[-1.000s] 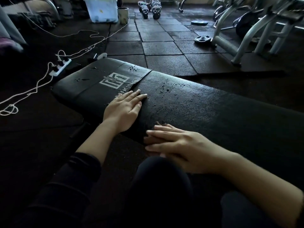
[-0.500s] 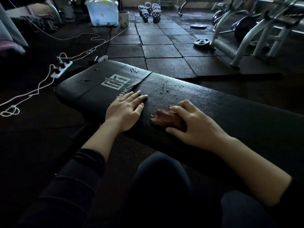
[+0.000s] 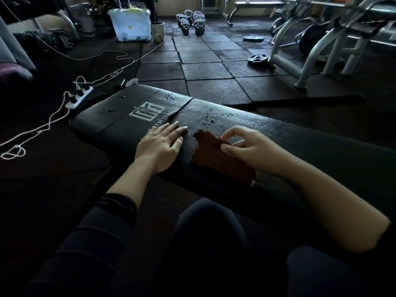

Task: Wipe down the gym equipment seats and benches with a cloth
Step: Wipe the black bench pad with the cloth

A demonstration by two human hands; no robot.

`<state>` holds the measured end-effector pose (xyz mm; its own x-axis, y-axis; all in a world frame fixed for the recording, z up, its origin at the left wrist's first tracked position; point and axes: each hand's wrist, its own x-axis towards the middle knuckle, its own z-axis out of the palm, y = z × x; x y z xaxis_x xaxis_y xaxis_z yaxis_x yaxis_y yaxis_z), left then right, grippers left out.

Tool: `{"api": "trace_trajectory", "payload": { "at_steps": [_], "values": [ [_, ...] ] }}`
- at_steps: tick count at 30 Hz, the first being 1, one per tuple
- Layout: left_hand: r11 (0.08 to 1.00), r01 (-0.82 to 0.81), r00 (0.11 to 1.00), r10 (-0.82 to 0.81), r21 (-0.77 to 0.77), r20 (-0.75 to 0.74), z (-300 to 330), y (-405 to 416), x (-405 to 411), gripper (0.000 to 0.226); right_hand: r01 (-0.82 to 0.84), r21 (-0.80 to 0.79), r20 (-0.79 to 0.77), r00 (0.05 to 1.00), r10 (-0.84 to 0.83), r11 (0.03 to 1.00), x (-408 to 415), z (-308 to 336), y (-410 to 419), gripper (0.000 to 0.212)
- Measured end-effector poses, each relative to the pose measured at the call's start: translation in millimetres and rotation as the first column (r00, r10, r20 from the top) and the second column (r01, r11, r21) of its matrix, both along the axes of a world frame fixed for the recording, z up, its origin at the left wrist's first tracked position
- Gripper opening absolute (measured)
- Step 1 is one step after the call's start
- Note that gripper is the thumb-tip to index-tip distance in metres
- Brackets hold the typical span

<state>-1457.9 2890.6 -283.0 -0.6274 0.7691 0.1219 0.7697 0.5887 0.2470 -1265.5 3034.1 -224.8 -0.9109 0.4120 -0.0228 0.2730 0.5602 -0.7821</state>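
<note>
Item: black padded bench (image 3: 278,142), long axis running left to right across the view, a white printed logo (image 3: 147,110) near its left end. Surface condition: water droplets (image 3: 209,121) scattered just beyond the hands and further ones (image 3: 170,97) past the logo; these parts read as not yet wiped. Item: brown cloth (image 3: 216,155), lying flat on the bench top at its near edge, a ragged corner pointing toward the droplets. Right hand (image 3: 250,148): fingers curled, thumb and fingertips pinching the cloth's upper edge, the heel of the hand resting over it. Left hand (image 3: 159,146): fingers straight and together, palm pressed flat on the bench beside the logo, just beside the cloth but not touching it; it appears to steady the pad. Step in hand, by judgement: positioning the cloth for a stroke. Recommended handling: flatten the cloth under the palm rather than dragging it by a pinched edge, sweep it away from the body through the droplets, then work leftward over the logo, moving the bracing hand clear first. Surroundings: power strip (image 3: 79,97) with white cords on the floor at left, kettlebells (image 3: 190,22) at the far wall.
</note>
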Motion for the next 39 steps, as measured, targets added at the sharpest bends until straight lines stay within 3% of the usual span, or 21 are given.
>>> {"api": "trace_trajectory", "payload": {
  "at_steps": [4, 8, 11, 13, 18, 22, 25, 28, 34, 39],
  "values": [
    [1.0, -0.004, 1.0, 0.004, 0.009, -0.002, 0.6, -0.1, 1.0, 0.045, 0.051, 0.366, 0.116, 0.988, -0.1, 0.929, -5.1, -2.1, 9.7, 0.016],
    [1.0, -0.005, 1.0, 0.005, 0.009, -0.002, -1.2, -0.2, -0.7, 0.044, 0.067, 0.435, 0.035, 0.995, -0.092, 0.898, -2.1, 0.6, 10.6, 0.035],
    [1.0, -0.009, 1.0, 0.009, 0.011, -0.002, -1.1, -0.2, -0.8, 0.044, -0.105, 0.57, 0.117, 0.992, 0.046, 0.815, 5.9, -0.9, -1.4, 0.056],
    [1.0, -0.007, 1.0, 0.007, 0.011, 0.001, -0.7, -0.2, -0.7, 0.045, -0.16, 0.589, 0.184, 0.981, 0.061, 0.792, 6.0, -4.2, -2.0, 0.053],
    [1.0, -0.012, 1.0, 0.012, 0.011, 0.002, 1.0, -0.4, 2.4, 0.045, -0.061, 0.543, 0.012, 0.998, 0.065, 0.837, -3.4, -8.6, -5.5, 0.026],
    [1.0, -0.007, 1.0, 0.007, 0.003, 0.001, 0.8, 0.5, 1.3, 0.045, -0.173, 0.719, 0.2, 0.979, 0.038, 0.674, -3.8, -14.8, -13.4, 0.056],
    [1.0, -0.011, 1.0, 0.011, 0.01, 0.013, -0.2, 0.8, -0.3, 0.045, -0.334, 0.71, 0.292, 0.941, 0.172, 0.619, -6.4, -24.7, -25.1, 0.065],
    [0.999, -0.021, 1.0, 0.02, 0.027, 0.015, 1.8, 2.0, -2.4, 0.044, -0.362, 0.693, 0.276, 0.932, 0.235, 0.624, -5.6, -34.7, -21.2, 0.074],
    [0.999, -0.054, 0.998, 0.054, -0.006, 0.014, 12.2, 16.1, -9.7, 0.046, -0.338, 0.726, 0.195, 0.936, 0.292, 0.599, -4.2, -43.1, -14.1, 0.058],
    [0.997, -0.052, 0.997, 0.054, -0.05, 0.053, 12.4, 30.9, -19.9, 0.052, -0.313, 0.71, 0.181, 0.947, 0.265, 0.631, -27.6, -42.9, -8.0, 0.06]
  ]
}}
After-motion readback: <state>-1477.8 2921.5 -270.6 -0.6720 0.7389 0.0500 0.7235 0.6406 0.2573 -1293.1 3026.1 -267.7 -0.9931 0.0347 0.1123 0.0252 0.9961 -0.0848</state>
